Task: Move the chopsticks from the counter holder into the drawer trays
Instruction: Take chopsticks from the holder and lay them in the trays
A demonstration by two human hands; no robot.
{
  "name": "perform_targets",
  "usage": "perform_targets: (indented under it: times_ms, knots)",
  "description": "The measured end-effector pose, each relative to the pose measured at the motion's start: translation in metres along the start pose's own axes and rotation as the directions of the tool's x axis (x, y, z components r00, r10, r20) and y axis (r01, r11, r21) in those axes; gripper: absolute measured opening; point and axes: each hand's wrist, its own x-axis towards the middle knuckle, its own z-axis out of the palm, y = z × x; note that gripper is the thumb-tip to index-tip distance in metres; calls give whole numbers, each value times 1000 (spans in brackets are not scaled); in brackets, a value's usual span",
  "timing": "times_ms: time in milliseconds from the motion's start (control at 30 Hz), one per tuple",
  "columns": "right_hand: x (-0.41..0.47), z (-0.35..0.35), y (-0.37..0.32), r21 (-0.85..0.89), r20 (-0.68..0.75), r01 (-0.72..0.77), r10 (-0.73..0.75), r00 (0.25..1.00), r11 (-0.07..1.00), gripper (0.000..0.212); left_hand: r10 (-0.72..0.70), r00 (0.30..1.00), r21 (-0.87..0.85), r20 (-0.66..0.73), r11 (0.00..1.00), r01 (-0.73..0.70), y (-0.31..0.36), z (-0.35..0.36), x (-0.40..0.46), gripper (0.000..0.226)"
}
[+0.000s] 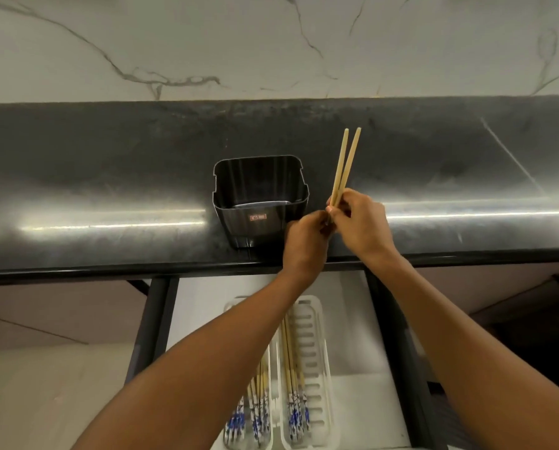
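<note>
Head view: holder (260, 203) appears empty, drawer trays (310, 368) stocked; right hand (359, 227) and left hand (304, 245) pinch the last chopsticks (344, 167), not yet stowed.

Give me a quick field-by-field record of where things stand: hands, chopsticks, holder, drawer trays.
right hand: pinches the held pair of chopsticks near their lower ends, tips pointing up and away
left hand: fingers curled at the same lower ends; exact grip hidden
holder: black, on the dark counter, no chopsticks visible inside
drawer: open below the counter edge
left tray: holds chopsticks with blue-patterned ends
right tray: holds chopsticks along its left side, slotted floor bare on the right
pending: held pair not yet in a tray
</note>
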Motion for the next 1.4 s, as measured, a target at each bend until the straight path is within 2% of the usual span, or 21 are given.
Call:
perform_targets:
  times_ms: [100, 167, 233, 333, 433, 533, 600, 667, 733, 833, 933, 1033, 1133, 1233, 1333, 1400]
  knots:
    - [-13, -11, -4, -21, 18, 10, -9, 1000, 1000, 10, 75, 997, 64, -22, 995, -73, 11, -9, -22, 16]
    - [-33, -16, -4, -23, 94, 4, -2, 996, 1000, 5, 75, 997, 90, 27, 993, -77, 13, -14, -50, 14]
    - [-64, -12, 2, -8, 211, -52, 53, 976, 999, 7, 21, 990, 124, 141, 991, -39, 7, -18, -85, 15]
    - [-110, 10, 15, -19, 375, -212, 204, 904, 977, 19, -185, 935, 185, 304, 974, 133, -7, -23, -133, 24]
    - [-142, 44, 31, -148, 470, -325, 356, 808, 934, 12, -442, 821, 283, 360, 891, 356, -35, -18, -164, 33]
    - [-161, 75, 44, -292, 534, -364, 467, 705, 884, 11, -666, 613, 369, 425, 746, 554, -61, -11, -182, 22]
    - [-169, 90, 50, -343, 557, -391, 520, 648, 854, 14, -759, 504, 428, 413, 650, 628, -71, -7, -190, 18]
    - [-173, 101, 55, -372, 567, -412, 555, 609, 832, 16, -790, 468, 471, 396, 612, 635, -78, -4, -195, 17]
    - [-174, 109, 59, -401, 567, -425, 584, 580, 812, 18, -795, 470, 509, 383, 606, 611, -81, 0, -198, 21]
    - [-172, 116, 62, -442, 563, -442, 625, 541, 781, 19, -780, 515, 536, 355, 621, 572, -85, 5, -201, 25]
    - [-169, 120, 60, -474, 561, -434, 643, 522, 766, 6, -731, 580, 576, 360, 663, 478, -87, 8, -202, 17]
    - [-168, 126, 62, -482, 543, -441, 653, 529, 757, 26, -699, 625, 572, 346, 686, 451, -90, 11, -203, 16]
    - [-168, 130, 62, -507, 530, -441, 671, 518, 741, 32, -689, 649, 547, 322, 695, 466, -93, 13, -205, 13]
    - [-169, 134, 63, -519, 537, -442, 681, 498, 732, 8, -670, 676, 534, 305, 709, 461, -96, 14, -206, 19]
    - [-170, 135, 65, -525, 538, -455, 694, 478, 720, 17, -669, 673, 556, 316, 705, 439, -93, 12, -206, 22]
    - [-171, 133, 64, -549, 542, -428, 696, 471, 718, 16, -674, 661, 573, 330, 700, 427, -91, 10, -206, 14]
